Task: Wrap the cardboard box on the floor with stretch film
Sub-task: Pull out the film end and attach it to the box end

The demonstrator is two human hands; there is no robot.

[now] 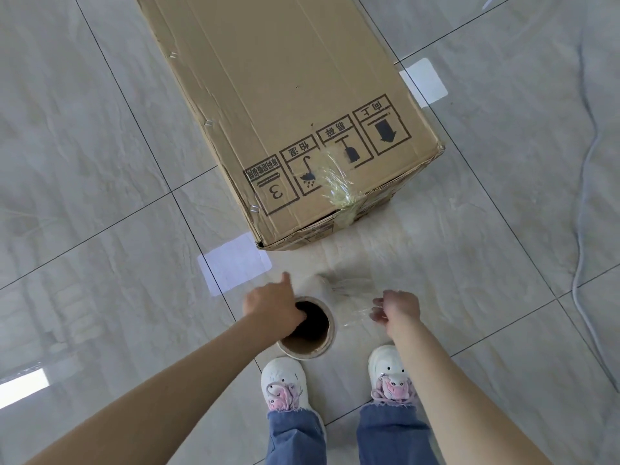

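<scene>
Stretch film is paid out from the roll, just short of the box.

The stretch film roll (307,325) is held upright by the left hand (271,305), fingers hooked into its core; the loose film sheet (352,307) is pinched by the right hand (397,308). The film is best kept taut and level as it is drawn. The cardboard box (285,105), at 12 o'clock on the tiled floor (100,196), is creased, with a wad of film (335,186) stuck at its near edge.

A glossy grey marbled tile floor (100,146) is crossed by dark grout lines; bright window reflections (234,266) are seen.
</scene>
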